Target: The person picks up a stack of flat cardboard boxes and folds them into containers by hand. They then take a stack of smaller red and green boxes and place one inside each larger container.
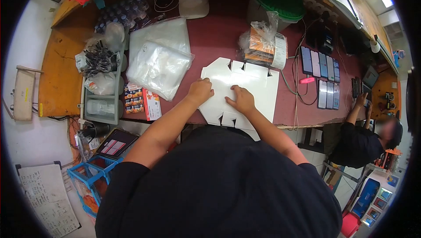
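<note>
A flat white die-cut cardboard box blank [221,80] lies on the dark red table in front of me, with notched flaps along its far and near edges. At its left edge, my left hand [201,90] is closed, fingers curled over the board. My right hand [241,100] rests on the middle of the blank, thumb and forefinger apart, holding nothing. Beyond the blank sits a plastic-wrapped stack of orange boxes [259,47]. To the left are clear plastic bags [158,65] in a pile.
A grey rack [118,84] with bagged items stands left, beside a printed food leaflet [152,105]. Several phones [322,65] lie right, near cables. A green-lidded bucket [276,1] is at the back. Another person [357,141] works at far right.
</note>
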### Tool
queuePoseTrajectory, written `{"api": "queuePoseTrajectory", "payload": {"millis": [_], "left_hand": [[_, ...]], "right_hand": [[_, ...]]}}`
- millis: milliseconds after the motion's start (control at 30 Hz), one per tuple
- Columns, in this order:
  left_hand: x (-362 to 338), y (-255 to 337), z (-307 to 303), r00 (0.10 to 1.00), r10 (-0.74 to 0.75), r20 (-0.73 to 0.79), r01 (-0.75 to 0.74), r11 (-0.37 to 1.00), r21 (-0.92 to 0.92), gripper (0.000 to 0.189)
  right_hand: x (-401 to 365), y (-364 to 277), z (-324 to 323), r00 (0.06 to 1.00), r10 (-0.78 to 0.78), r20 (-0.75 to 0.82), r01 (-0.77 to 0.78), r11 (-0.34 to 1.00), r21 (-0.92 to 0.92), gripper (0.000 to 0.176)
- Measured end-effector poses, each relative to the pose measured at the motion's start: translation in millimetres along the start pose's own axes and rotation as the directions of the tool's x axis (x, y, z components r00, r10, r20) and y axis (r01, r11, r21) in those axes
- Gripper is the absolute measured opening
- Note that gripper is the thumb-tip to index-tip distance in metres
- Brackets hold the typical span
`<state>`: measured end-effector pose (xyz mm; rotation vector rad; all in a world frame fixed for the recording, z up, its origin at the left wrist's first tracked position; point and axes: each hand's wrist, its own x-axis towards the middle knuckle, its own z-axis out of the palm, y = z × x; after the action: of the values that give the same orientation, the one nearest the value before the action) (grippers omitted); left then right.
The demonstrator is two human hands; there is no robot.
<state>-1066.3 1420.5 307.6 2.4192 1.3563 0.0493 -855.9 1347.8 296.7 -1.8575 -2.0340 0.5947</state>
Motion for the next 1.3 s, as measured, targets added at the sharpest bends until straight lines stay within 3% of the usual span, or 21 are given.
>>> {"api": "queuePoseTrajectory", "payload": {"millis": [133, 200, 233, 300, 433, 500, 533, 600, 833, 1033, 1100, 1167, 1267, 1300], "left_hand": [[-3, -2, 5, 0.998, 0.036, -0.055, -0.036, 0.999, -0.002, 0.022], [-2, -8, 6, 0.995, -0.092, -0.048, 0.088, 0.994, -0.071, 0.018], [-4, -12, 7, 0.995, -0.087, -0.054, 0.083, 0.994, -0.066, 0.018], [-17, -17, 5, 0.98, 0.094, -0.176, -0.127, 0.975, -0.182, 0.018], [-32, -1, -2, 0.966, 0.077, -0.246, -0.134, 0.965, -0.227, 0.018], [-30, 8, -3, 0.988, -0.067, -0.142, 0.029, 0.966, -0.257, 0.017], [-27, 9, -2, 0.988, -0.063, -0.143, 0.025, 0.966, -0.256, 0.017], [-22, 11, -2, 0.991, 0.02, -0.131, -0.022, 1.0, -0.016, 0.014], [-10, 21, 4, 0.998, -0.011, -0.061, 0.017, 0.995, 0.097, 0.012], [-3, 15, 14, 0.994, 0.075, -0.076, -0.057, 0.973, 0.224, 0.014], [-2, 7, 14, 0.994, -0.015, -0.111, 0.033, 0.986, 0.166, 0.016], [11, -40, 28, 0.984, -0.157, -0.088, 0.168, 0.976, 0.141, 0.017], [10, -91, 0, 0.878, -0.431, -0.21, 0.45, 0.891, 0.054, 0.018], [4, -105, -11, 0.899, -0.368, -0.239, 0.368, 0.929, -0.045, 0.017]], "right_hand": [[-1, 2, 2, 0.999, -0.024, -0.027, 0.025, 1.0, 0.005, 0.048], [-2, 3, 1, 0.997, -0.044, -0.055, 0.045, 0.999, 0.004, 0.048], [-1, 2, 1, 0.998, -0.036, -0.045, 0.036, 0.999, 0.001, 0.048], [-2, 2, 0, 0.999, -0.03, -0.037, 0.031, 1.0, 0.001, 0.048], [-2, 2, 1, 0.996, -0.063, -0.062, 0.063, 0.998, 0.008, 0.048], [-2, 2, 0, 0.995, -0.067, -0.078, 0.067, 0.998, 0.003, 0.048], [-2, 2, 0, 0.995, -0.062, -0.074, 0.062, 0.998, 0.008, 0.048], [-2, 4, 0, 0.996, -0.055, -0.068, 0.056, 0.998, 0.013, 0.048], [-2, 4, 0, 0.995, -0.063, -0.072, 0.064, 0.998, 0.004, 0.048], [-3, 8, 4, 0.993, -0.081, -0.087, 0.083, 0.996, 0.018, 0.047], [-2, 9, 3, 0.993, -0.083, -0.085, 0.085, 0.996, 0.024, 0.047], [-4, 8, 2, 0.992, -0.085, -0.095, 0.086, 0.996, 0.011, 0.047], [-3, 10, 4, 0.986, -0.12, -0.114, 0.123, 0.992, 0.019, 0.048], [-2, 11, 3, 0.986, -0.126, -0.112, 0.129, 0.992, 0.017, 0.048]]}}
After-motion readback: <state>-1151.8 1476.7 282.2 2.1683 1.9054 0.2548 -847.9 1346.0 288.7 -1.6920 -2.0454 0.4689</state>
